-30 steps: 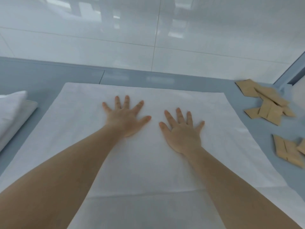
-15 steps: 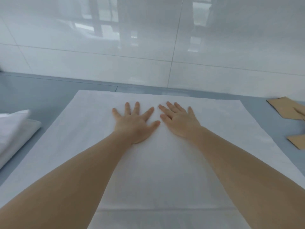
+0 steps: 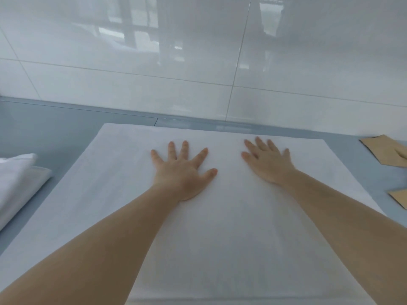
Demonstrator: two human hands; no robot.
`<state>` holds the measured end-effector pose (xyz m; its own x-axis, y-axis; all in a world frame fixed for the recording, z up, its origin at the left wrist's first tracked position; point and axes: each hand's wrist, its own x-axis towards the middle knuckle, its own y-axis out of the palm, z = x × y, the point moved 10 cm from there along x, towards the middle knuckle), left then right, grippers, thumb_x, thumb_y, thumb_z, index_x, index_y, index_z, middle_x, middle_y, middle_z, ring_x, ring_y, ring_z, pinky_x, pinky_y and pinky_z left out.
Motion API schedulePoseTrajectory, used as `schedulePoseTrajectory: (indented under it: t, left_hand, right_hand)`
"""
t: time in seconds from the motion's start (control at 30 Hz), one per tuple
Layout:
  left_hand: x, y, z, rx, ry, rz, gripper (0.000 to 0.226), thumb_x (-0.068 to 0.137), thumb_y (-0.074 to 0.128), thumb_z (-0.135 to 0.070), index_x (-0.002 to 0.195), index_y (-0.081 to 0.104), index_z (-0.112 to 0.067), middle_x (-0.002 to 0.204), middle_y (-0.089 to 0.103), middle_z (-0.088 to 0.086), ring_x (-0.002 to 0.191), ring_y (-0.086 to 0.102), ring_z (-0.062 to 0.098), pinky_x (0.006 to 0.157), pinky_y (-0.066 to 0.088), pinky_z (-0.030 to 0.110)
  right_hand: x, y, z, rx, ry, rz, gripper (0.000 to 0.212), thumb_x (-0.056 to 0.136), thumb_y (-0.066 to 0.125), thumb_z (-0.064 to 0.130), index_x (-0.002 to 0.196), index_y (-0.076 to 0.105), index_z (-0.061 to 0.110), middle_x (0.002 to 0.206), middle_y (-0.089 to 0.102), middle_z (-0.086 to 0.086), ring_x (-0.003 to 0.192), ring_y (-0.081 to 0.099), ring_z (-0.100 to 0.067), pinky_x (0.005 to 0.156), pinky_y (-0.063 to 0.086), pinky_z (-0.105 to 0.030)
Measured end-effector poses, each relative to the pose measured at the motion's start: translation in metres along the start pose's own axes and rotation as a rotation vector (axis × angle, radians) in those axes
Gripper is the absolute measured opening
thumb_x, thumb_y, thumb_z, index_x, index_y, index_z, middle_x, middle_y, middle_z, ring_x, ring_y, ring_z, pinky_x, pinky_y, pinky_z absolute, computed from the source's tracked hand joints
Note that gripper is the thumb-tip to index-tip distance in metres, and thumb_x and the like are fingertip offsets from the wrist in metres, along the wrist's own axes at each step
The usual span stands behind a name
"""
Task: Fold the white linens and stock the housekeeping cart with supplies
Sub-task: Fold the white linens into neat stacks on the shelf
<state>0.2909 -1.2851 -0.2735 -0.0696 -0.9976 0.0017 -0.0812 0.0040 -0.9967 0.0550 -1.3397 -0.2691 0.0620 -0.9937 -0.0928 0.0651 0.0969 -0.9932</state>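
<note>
My left hand [image 3: 182, 170] and right hand [image 3: 267, 162] lie flat, fingers spread, pressing the white linen [image 3: 220, 227] spread across the grey table [image 3: 55, 133]; neither grips anything. Risk as I judge it: uneven pushing could drag the cloth sideways and set a crooked crease. Folded linens [image 3: 17, 181] sit at left, tan packets [image 3: 385, 153] at right. A glossy white tiled wall [image 3: 198, 62] rises behind.

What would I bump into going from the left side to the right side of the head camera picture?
folded white linens → left hand → right hand → tan paper packets. Both hands press flat on the spread white linen.
</note>
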Motion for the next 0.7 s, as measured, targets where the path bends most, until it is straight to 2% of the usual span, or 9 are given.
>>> schedulePoseTrajectory:
  t: [0.07,0.17,0.23,0.37,0.47,0.63,0.7]
  left_hand:
    - [0.0,0.0,0.001,0.0,-0.003,0.001,0.079,0.067,-0.006,-0.085,0.14,-0.011,-0.056,0.16,-0.009,-0.002,0.145,-0.012,0.032,0.104,-0.007,0.07]
    - [0.003,0.0,0.0,-0.001,-0.007,0.002,0.077,0.068,-0.006,-0.085,0.14,-0.01,-0.057,0.16,-0.009,-0.002,0.145,-0.013,0.032,0.103,-0.008,0.07]
    - [0.008,-0.001,-0.004,-0.002,-0.008,0.014,0.076,0.069,-0.005,-0.085,0.14,-0.01,-0.057,0.16,-0.01,-0.002,0.145,-0.014,0.032,0.103,-0.009,0.071]
    - [0.019,-0.004,-0.015,0.002,-0.002,0.021,0.073,0.075,-0.001,-0.083,0.142,-0.007,-0.055,0.16,-0.009,-0.001,0.145,-0.013,0.032,0.102,-0.007,0.071]
    - [0.025,-0.006,-0.017,0.0,-0.015,0.012,0.072,0.077,0.001,-0.082,0.143,-0.005,-0.054,0.16,-0.008,-0.001,0.145,-0.012,0.033,0.101,-0.007,0.072]
    - [0.033,-0.003,-0.017,0.004,0.015,0.043,0.075,0.074,0.0,-0.085,0.143,-0.004,-0.055,0.16,-0.007,-0.003,0.146,-0.012,0.032,0.099,-0.011,0.073]
    - [0.045,-0.006,0.004,0.027,0.014,0.065,0.076,0.074,0.004,-0.086,0.143,-0.004,-0.056,0.16,-0.009,-0.008,0.146,-0.011,0.028,0.101,-0.007,0.073]
  right_hand:
    - [-0.003,-0.003,-0.01,-0.007,0.019,0.006,0.063,0.09,0.009,0.07,0.148,0.002,0.048,0.159,-0.007,0.014,0.148,-0.003,-0.016,0.114,-0.001,-0.057]
    - [-0.015,-0.013,-0.074,0.034,0.322,0.002,0.063,0.092,0.011,0.067,0.15,0.004,0.043,0.161,-0.005,0.008,0.148,-0.002,-0.02,0.113,0.002,-0.062]
    - [-0.027,-0.016,-0.081,0.05,0.401,-0.013,0.058,0.096,0.013,0.059,0.15,0.007,0.04,0.161,-0.003,0.006,0.148,-0.003,-0.023,0.111,0.001,-0.066]
    - [-0.037,-0.007,0.01,0.095,0.212,-0.061,0.049,0.101,0.016,0.041,0.15,0.012,0.039,0.161,0.0,0.006,0.148,-0.005,-0.021,0.109,-0.002,-0.065]
    - [-0.039,0.005,0.064,0.061,0.122,-0.082,0.05,0.1,0.011,0.042,0.15,0.005,0.041,0.161,-0.003,0.008,0.148,-0.006,-0.02,0.109,-0.005,-0.066]
    - [-0.033,0.008,0.063,0.04,0.137,-0.082,0.054,0.096,0.006,0.056,0.149,-0.001,0.045,0.16,-0.006,0.01,0.148,-0.007,-0.02,0.111,-0.005,-0.064]
    - [-0.032,0.008,0.063,0.034,0.136,-0.085,0.056,0.095,0.006,0.059,0.148,-0.002,0.046,0.16,-0.006,0.01,0.148,-0.007,-0.019,0.112,-0.005,-0.063]
